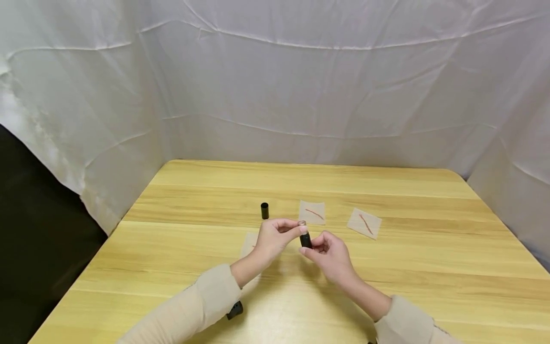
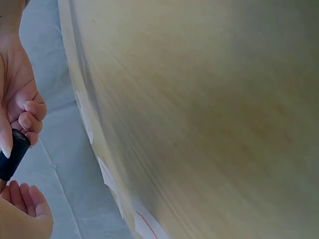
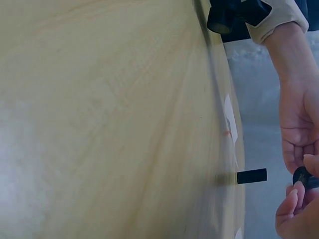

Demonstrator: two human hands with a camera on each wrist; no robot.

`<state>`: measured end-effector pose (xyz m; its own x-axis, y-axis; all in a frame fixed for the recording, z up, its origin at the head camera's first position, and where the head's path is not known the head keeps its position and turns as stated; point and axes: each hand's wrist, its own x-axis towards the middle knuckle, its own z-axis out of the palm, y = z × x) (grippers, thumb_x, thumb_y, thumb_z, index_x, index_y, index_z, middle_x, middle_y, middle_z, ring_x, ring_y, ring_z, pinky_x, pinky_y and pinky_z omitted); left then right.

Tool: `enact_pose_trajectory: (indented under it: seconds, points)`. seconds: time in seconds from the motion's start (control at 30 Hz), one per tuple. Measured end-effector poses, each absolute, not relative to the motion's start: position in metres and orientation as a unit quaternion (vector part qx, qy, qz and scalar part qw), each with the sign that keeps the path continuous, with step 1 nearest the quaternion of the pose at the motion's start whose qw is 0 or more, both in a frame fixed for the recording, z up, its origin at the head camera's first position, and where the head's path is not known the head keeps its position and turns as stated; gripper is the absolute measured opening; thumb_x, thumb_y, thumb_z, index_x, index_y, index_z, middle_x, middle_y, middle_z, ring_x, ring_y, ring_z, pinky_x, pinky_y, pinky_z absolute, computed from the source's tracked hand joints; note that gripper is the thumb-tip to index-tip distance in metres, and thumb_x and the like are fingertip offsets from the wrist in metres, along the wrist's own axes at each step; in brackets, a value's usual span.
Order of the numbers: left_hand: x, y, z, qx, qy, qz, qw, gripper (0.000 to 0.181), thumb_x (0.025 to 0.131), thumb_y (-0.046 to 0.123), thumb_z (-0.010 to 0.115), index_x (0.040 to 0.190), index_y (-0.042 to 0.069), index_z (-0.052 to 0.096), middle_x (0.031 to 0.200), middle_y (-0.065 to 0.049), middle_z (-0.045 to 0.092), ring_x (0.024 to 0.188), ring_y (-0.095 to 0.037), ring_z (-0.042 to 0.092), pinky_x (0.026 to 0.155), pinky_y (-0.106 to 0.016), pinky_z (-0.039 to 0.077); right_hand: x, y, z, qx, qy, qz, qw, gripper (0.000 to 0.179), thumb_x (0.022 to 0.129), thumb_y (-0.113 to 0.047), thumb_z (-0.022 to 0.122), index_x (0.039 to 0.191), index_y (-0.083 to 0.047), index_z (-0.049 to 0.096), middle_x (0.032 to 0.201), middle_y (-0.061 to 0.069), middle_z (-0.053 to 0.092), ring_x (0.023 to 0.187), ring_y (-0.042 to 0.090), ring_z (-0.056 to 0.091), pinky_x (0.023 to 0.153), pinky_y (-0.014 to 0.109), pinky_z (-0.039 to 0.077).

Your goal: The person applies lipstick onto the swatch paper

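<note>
Both hands hold a black lipstick tube [image 1: 305, 240] upright above the middle of the table. My left hand [image 1: 271, 239] pinches its upper end, where a metallic inner collar shows between thumb and fingers. Lower down, my right hand [image 1: 334, 258] grips the black base. In the left wrist view, the dark tube [image 2: 14, 154] appears between the two hands at the left edge. Whether any lipstick colour stands out of the collar is hidden by the fingers. A black cap [image 1: 264, 210] stands upright on the table beyond my left hand.
Two paper squares, one [image 1: 312, 213] behind the hands and another [image 1: 364, 223] to the right, each bear a reddish-brown stroke. A third paper [image 1: 248, 242] lies partly under my left forearm. The wooden table [image 1: 408, 296] meets pale hanging cloth [image 1: 318, 95] at the back.
</note>
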<state>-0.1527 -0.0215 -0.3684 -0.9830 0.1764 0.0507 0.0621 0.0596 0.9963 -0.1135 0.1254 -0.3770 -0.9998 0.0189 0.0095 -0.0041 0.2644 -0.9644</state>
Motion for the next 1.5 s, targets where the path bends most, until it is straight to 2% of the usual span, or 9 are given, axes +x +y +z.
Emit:
enact_pose_trajectory:
  seconds: [0.33, 0.57, 0.7, 0.97, 1.2, 1.37, 1.5]
  points:
    - [-0.152, -0.020, -0.372, 0.067, 0.725, 0.685, 0.029, 0.026, 0.079, 0.019, 0.074, 0.090, -0.005, 0.069, 0.097, -0.013, 0.071, 0.096, -0.020, 0.067, 0.089, -0.031, 0.052, -0.115, 0.125, -0.380, 0.023, -0.827, 0.560, 0.045, 0.019, 0.074, -0.002, 0.075, 0.084, 0.002, 0.059, 0.072, 0.010, 0.063, 0.057, 0.005, 0.051, 0.051, 0.016, 0.044]
    - [-0.151, -0.024, -0.372, 0.084, 0.745, 0.661, 0.032, 0.026, 0.080, 0.021, 0.073, 0.093, -0.001, 0.069, 0.097, -0.013, 0.071, 0.086, -0.013, 0.066, 0.080, -0.028, 0.053, -0.116, 0.128, -0.379, 0.021, -0.820, 0.572, 0.027, 0.022, 0.077, -0.003, 0.073, 0.093, 0.003, 0.060, 0.078, 0.010, 0.061, 0.065, 0.007, 0.050, 0.057, 0.015, 0.045]
    - [-0.154, -0.030, -0.371, 0.083, 0.745, 0.661, 0.025, 0.027, 0.082, 0.024, 0.071, 0.098, 0.002, 0.068, 0.099, -0.011, 0.070, 0.086, -0.010, 0.064, 0.080, -0.026, 0.052, -0.117, 0.130, -0.376, 0.019, -0.814, 0.581, 0.017, 0.022, 0.079, -0.004, 0.071, 0.098, 0.004, 0.060, 0.082, 0.011, 0.061, 0.068, 0.008, 0.052, 0.061, 0.015, 0.046]
    - [-0.172, -0.050, -0.376, 0.064, 0.726, 0.683, -0.058, 0.023, 0.081, 0.016, 0.072, 0.097, 0.000, 0.067, 0.095, -0.013, 0.069, 0.078, -0.006, 0.061, 0.074, -0.018, 0.052, -0.120, 0.139, -0.373, 0.003, -0.812, 0.584, 0.016, 0.022, 0.081, -0.004, 0.069, 0.100, 0.004, 0.060, 0.087, 0.010, 0.061, 0.073, 0.008, 0.052, 0.066, 0.016, 0.047]
    - [-0.184, -0.068, -0.376, 0.028, 0.736, 0.667, -0.113, 0.026, 0.080, 0.018, 0.073, 0.098, 0.001, 0.067, 0.097, -0.011, 0.068, 0.078, -0.004, 0.061, 0.070, -0.016, 0.051, -0.120, 0.144, -0.374, -0.006, -0.805, 0.593, 0.012, 0.023, 0.081, -0.005, 0.069, 0.101, 0.005, 0.060, 0.087, 0.010, 0.061, 0.073, 0.007, 0.053, 0.068, 0.016, 0.048]
    - [-0.192, -0.078, -0.381, 0.029, 0.754, 0.642, -0.136, 0.026, 0.079, 0.019, 0.074, 0.098, 0.003, 0.067, 0.099, -0.011, 0.068, 0.084, -0.010, 0.061, 0.072, -0.018, 0.052, -0.120, 0.147, -0.375, -0.003, -0.807, 0.591, 0.010, 0.024, 0.082, -0.006, 0.068, 0.101, 0.005, 0.060, 0.087, 0.010, 0.061, 0.073, 0.007, 0.053, 0.068, 0.016, 0.048]
    - [-0.199, -0.085, -0.387, 0.042, 0.767, 0.624, -0.146, 0.030, 0.078, 0.020, 0.075, 0.099, 0.001, 0.067, 0.105, -0.016, 0.067, 0.094, -0.025, 0.062, 0.082, -0.028, 0.053, -0.120, 0.148, -0.375, -0.004, -0.808, 0.590, 0.012, 0.023, 0.082, -0.006, 0.068, 0.101, 0.004, 0.060, 0.085, 0.008, 0.061, 0.072, 0.007, 0.052, 0.067, 0.016, 0.047]
